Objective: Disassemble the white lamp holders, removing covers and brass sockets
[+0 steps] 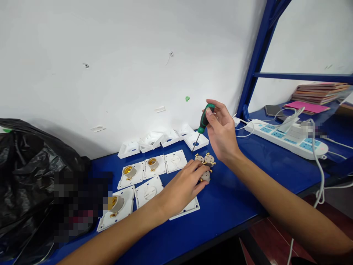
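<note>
In my right hand (220,127) is a screwdriver (204,119) with a green and black handle, its shaft pointing down and left toward the table. My left hand (187,186) has its thumb and fingers around a lamp socket (205,177) with brass terminals, on the blue table. Two more lamp sockets (210,159) lie just beyond those fingers, base side up. Left of that hand are white square plates (175,161); several carry upright lamp sockets (129,171) with golden threads. One plate (190,209) is partly hidden under my left wrist.
White square covers (196,141) with round holes line the wall. A black plastic bag (24,184) bulges at the left. On the right lie a white power strip (286,138) with cables, a pink folder (309,106) and stacked papers (317,92), beside a blue frame post (255,55).
</note>
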The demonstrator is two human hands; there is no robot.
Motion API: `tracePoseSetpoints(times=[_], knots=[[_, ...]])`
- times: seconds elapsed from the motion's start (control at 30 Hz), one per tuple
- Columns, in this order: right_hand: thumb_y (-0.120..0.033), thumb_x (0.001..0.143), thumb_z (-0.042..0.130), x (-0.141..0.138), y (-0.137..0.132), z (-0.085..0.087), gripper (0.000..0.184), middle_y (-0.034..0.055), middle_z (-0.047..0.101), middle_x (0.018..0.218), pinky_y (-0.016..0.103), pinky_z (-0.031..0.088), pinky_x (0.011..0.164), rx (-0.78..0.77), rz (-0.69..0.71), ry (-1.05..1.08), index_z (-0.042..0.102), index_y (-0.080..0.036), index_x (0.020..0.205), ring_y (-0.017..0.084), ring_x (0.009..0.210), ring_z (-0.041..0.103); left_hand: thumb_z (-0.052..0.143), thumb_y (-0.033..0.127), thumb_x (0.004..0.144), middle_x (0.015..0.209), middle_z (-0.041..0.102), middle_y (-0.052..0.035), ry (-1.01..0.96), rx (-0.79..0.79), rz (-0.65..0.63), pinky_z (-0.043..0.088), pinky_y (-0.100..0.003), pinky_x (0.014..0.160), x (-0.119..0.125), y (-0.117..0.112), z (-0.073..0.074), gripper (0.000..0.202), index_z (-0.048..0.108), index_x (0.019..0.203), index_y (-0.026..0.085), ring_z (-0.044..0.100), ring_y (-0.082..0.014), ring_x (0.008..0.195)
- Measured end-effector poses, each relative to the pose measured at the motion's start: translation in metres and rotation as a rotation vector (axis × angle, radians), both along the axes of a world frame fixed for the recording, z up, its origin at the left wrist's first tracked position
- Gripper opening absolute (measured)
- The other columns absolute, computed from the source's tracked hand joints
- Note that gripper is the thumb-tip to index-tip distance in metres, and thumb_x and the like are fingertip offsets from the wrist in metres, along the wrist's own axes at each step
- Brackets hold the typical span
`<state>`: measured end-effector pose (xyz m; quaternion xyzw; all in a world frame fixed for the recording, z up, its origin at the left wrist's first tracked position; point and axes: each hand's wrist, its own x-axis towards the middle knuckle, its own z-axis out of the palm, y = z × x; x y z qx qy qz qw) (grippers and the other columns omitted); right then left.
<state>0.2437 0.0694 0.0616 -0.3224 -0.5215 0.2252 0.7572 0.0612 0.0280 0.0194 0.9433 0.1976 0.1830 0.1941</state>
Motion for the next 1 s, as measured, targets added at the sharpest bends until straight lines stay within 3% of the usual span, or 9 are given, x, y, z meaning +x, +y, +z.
tracePoseSetpoints(times=[0.13,0.33,0.57,0.7,0.77,0.83,1.0], knots=[[-0.044,0.1,0.063,-0.001,0.0,-0.001,0.026,0.0057,0.058,0.105,0.037,0.056,0.079,-0.026,-0.029,-0.027,0.06,-0.037,0.124,0.024,0.108,0.062,0.063,0.015,0.102,0.127,0.066,-0.0081,-0.028,-0.05,0.037,0.053,-0.044,0.108,0.005,-0.003,0.001,0.032,0.06,0.134,0.021,0.059,-0.025,0.124],[-0.04,0.096,0.069,-0.003,-0.002,0.003,0.023,0.0036,0.058,0.101,0.036,0.055,0.082,-0.015,0.034,0.065,0.065,-0.037,0.118,0.022,0.104,0.062,0.069,0.019,0.099,0.122,0.068,-0.0064,-0.151,-0.142,0.094,0.055,-0.041,0.105,0.011,-0.008,-0.011,0.029,0.062,0.127,0.022,0.063,-0.0229,0.119],[-0.043,0.095,0.07,-0.005,-0.005,0.005,0.025,0.0034,0.059,0.101,0.037,0.055,0.085,-0.04,0.019,0.069,0.066,-0.036,0.118,0.022,0.103,0.062,0.055,0.011,0.104,0.125,0.067,-0.0076,-0.038,0.072,-0.057,0.053,-0.038,0.109,0.016,-0.001,-0.007,0.018,0.061,0.119,0.017,0.059,-0.0221,0.124],[-0.045,0.094,0.069,-0.005,-0.005,0.004,0.026,0.0035,0.058,0.101,0.038,0.055,0.084,-0.039,0.016,0.05,0.065,-0.036,0.119,0.023,0.105,0.062,0.052,0.005,0.103,0.14,0.06,-0.0142,0.055,0.335,-0.052,0.051,-0.046,0.112,0.014,-0.001,-0.002,0.025,0.06,0.125,0.014,0.055,-0.0279,0.133],[-0.045,0.094,0.07,-0.005,-0.005,0.003,0.026,0.0033,0.059,0.1,0.038,0.055,0.086,-0.038,0.025,0.06,0.066,-0.036,0.118,0.023,0.106,0.062,0.055,0.006,0.102,0.145,0.056,-0.0176,0.078,0.446,-0.009,0.052,-0.05,0.108,0.006,-0.006,0.002,0.034,0.056,0.135,0.014,0.056,-0.0313,0.134],[-0.044,0.093,0.072,-0.005,-0.004,0.003,0.026,0.0027,0.059,0.099,0.038,0.055,0.088,-0.026,0.036,0.079,0.067,-0.035,0.117,0.022,0.105,0.062,0.055,0.011,0.103,0.138,0.06,-0.0171,0.08,0.495,0.004,0.055,-0.048,0.102,-0.008,-0.013,0.006,0.034,0.055,0.137,0.014,0.061,-0.0307,0.126],[-0.041,0.094,0.071,-0.011,-0.007,0.001,0.023,0.0016,0.059,0.094,0.035,0.055,0.082,-0.039,0.013,0.013,0.068,-0.032,0.116,0.019,0.093,0.061,0.048,0.021,0.109,0.113,0.069,-0.012,0.054,0.528,0.027,0.057,-0.043,0.088,-0.062,-0.025,0.009,0.018,0.063,0.118,0.016,0.068,-0.0268,0.101]])
